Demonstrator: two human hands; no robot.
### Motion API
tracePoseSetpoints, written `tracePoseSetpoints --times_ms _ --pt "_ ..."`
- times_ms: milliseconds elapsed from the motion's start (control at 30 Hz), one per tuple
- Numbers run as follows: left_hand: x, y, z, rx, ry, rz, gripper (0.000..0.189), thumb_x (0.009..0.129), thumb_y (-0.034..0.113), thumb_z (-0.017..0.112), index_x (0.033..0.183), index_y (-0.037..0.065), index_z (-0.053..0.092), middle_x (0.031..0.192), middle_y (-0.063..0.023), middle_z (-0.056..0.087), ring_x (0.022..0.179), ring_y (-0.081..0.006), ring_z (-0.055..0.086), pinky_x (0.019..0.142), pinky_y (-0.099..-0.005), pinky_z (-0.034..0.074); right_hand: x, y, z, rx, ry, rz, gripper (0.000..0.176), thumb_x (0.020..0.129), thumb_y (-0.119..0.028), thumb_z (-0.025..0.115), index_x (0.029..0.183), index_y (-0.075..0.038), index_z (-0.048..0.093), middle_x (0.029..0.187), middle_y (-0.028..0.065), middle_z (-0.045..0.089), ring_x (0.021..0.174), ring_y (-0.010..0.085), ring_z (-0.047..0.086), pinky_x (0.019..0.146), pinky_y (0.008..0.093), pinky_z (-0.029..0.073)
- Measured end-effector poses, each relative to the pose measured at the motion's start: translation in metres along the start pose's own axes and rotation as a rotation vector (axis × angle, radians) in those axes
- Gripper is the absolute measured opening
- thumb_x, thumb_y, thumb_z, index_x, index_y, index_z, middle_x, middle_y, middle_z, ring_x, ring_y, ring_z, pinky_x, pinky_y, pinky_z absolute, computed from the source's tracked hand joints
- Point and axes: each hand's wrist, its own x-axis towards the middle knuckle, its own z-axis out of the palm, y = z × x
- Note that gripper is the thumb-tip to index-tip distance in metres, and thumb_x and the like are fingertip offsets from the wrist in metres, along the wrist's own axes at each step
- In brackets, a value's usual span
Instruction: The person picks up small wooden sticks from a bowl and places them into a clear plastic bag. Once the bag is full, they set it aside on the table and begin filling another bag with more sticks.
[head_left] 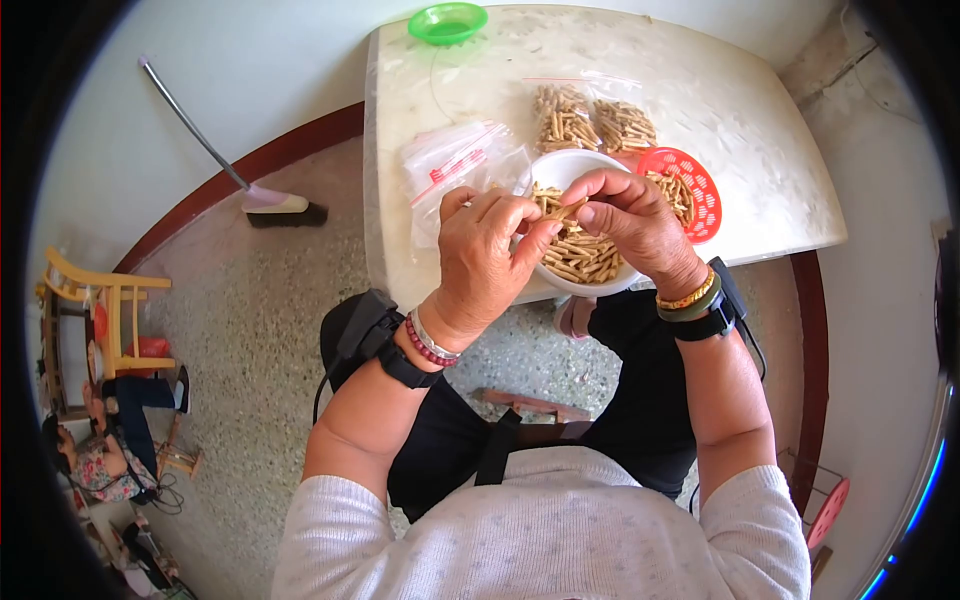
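Observation:
Both my hands meet over a white bowl (627, 279) that holds many short tan root-like pieces (583, 258). Between the fingertips of my left hand (490, 245) and my right hand (637, 222) is a tan piece (566, 210), pinched from both sides. A red perforated basket (707, 200) with more pieces stands right of the bowl, partly behind my right hand. Behind the bowl lie two clear bags filled with pieces, one on the left (564, 118) and one on the right (625, 126). Flat plastic bags with red print (462, 165) lie left of the bowl.
A green bowl (447, 24) stands at the far left corner of the pale table (715, 90). On the floor side, a broom (284, 208) leans at the wall. A wooden chair (125, 300) and a seated person (110, 465) are at the far left.

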Motion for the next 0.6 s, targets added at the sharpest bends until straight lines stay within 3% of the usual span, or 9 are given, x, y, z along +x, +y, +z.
tracePoseSetpoints --times_ms 167,333,467,600 --pt "0.000 -0.001 -0.003 -0.025 0.011 -0.003 0.020 0.080 0.024 0.075 0.086 0.011 0.060 0.070 0.0011 0.058 0.062 -0.0169 0.056 0.076 -0.0350 0.036 0.001 0.001 -0.001 -0.067 0.082 -0.008 0.015 0.092 -0.007 0.063 0.105 -0.002 0.067 0.089 -0.0024 0.064 0.077 0.0048 0.053 0.071 0.0206 0.045" --pt "0.002 -0.004 -0.010 -0.036 0.024 0.022 0.031 0.087 0.036 0.068 0.097 0.009 0.061 0.074 -0.0006 0.058 0.067 -0.0172 0.057 0.078 -0.0355 0.036 0.002 0.000 -0.001 -0.054 0.130 -0.037 0.015 0.090 -0.007 0.063 0.103 -0.002 0.068 0.083 -0.0032 0.062 0.071 0.0053 0.049 0.067 0.0210 0.043" --pt "0.004 -0.005 -0.012 -0.040 0.026 0.029 0.027 0.089 0.033 0.065 0.097 0.008 0.061 0.077 -0.0013 0.059 0.068 -0.0166 0.057 0.080 -0.0357 0.036 0.001 -0.001 0.001 -0.049 0.144 -0.032 0.015 0.091 -0.006 0.062 0.103 -0.001 0.068 0.082 -0.0033 0.061 0.071 0.0057 0.049 0.067 0.0209 0.043" --pt "0.009 -0.015 -0.015 -0.071 0.163 -0.070 0.024 0.091 0.028 0.063 0.100 0.006 0.061 0.079 -0.0030 0.058 0.068 -0.0183 0.056 0.080 -0.0355 0.039 0.003 -0.002 0.000 -0.053 0.141 -0.050 0.015 0.092 -0.008 0.062 0.104 -0.001 0.068 0.082 -0.0031 0.062 0.070 0.0057 0.049 0.067 0.0206 0.042"
